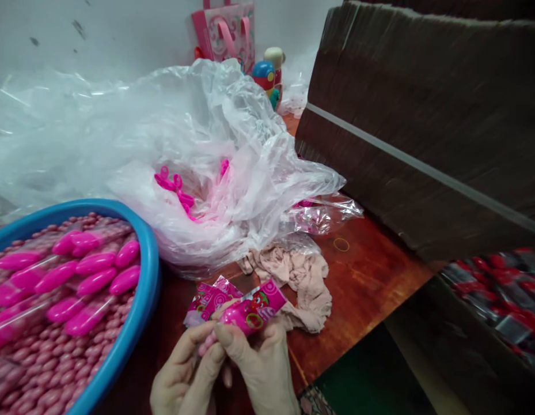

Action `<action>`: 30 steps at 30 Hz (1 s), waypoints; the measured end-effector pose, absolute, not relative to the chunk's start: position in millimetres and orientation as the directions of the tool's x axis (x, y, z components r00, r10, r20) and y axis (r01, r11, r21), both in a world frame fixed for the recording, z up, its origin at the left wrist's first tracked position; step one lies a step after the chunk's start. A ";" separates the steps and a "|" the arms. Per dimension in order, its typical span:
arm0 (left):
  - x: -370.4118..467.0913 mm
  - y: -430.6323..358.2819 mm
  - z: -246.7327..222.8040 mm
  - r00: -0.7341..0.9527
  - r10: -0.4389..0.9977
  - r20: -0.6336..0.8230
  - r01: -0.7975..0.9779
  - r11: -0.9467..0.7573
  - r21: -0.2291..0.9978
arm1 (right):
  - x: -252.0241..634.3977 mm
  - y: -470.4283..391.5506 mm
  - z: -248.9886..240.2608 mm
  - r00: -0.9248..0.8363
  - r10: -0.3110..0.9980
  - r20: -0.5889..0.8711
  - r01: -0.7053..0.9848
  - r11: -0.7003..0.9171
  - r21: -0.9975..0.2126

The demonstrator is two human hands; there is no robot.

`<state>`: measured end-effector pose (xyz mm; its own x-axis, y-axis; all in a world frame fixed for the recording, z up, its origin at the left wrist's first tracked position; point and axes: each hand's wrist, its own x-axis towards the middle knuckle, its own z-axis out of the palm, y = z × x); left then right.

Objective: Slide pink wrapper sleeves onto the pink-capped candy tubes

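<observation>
My left hand (187, 369) and my right hand (261, 360) meet at the table's near edge, both closed. The right one grips a shiny pink printed wrapper (256, 308) with a strawberry figure on it. At the wrapper's near end, the left fingers pinch several pink balls (209, 341); whether a clear tube encloses them, I cannot tell. Just behind lie more pink printed wrappers (211, 297). To the left, a blue basin (148, 248) is full of small pink balls (55, 366), with several bright pink-ended clear tubes (97, 263) on top.
A large clear plastic bag (232, 127) holding pink plastic pieces (178, 187) spreads behind. A crumpled beige cloth (308, 276) and a rubber band (341, 244) lie on the reddish table (366, 276). A strapped brown cardboard stack (414, 127) bounds the right; red-and-clear packs (504, 294) sit below.
</observation>
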<state>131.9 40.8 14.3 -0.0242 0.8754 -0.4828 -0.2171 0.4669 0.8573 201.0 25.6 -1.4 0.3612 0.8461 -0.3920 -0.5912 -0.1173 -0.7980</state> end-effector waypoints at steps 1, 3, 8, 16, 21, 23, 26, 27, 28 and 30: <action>133.1 40.0 15.1 -0.025 0.877 -0.480 -0.235 0.462 0.855 | 198.3 24.8 -3.2 0.378 0.832 -0.406 -0.591 -0.120 -0.797; 136.4 38.3 17.2 -0.018 0.879 -0.477 -0.278 0.453 0.847 | 197.1 23.2 -5.4 0.395 0.810 -0.434 -0.598 -0.132 -0.790; 140.2 36.8 19.7 0.074 0.875 -0.479 -0.303 0.477 0.825 | 211.4 19.4 -3.7 0.293 0.864 -0.410 -0.675 -0.117 -0.729; 130.7 37.9 11.2 0.057 0.899 -0.435 -0.236 0.435 0.869 | 209.9 29.4 -3.2 0.217 0.909 -0.356 -0.736 -0.087 -0.671; 131.5 35.0 7.5 -0.068 0.891 -0.448 -0.273 0.416 0.868 | 197.0 27.9 -12.8 0.242 0.874 -0.422 -0.707 -0.138 -0.693; 130.5 37.1 5.7 0.004 0.890 -0.456 -0.290 0.438 0.851 | 197.3 26.9 -15.2 0.246 0.875 -0.417 -0.691 -0.143 -0.708; 129.8 43.4 5.8 0.114 0.854 -0.507 -0.338 0.514 0.789 | 204.5 26.4 -13.7 0.262 0.884 -0.388 -0.674 -0.121 -0.729; 130.1 45.7 6.7 0.134 0.839 -0.528 -0.355 0.538 0.765 | 207.9 26.5 -11.7 0.277 0.886 -0.373 -0.666 -0.102 -0.739; 130.8 47.7 7.9 0.146 0.825 -0.546 -0.368 0.557 0.745 | 211.3 26.7 -9.4 0.298 0.886 -0.355 -0.655 -0.080 -0.751; 133.1 50.7 10.2 0.174 0.812 -0.557 -0.374 0.578 0.726 | 216.5 27.6 -4.7 0.345 0.883 -0.317 -0.622 -0.038 -0.782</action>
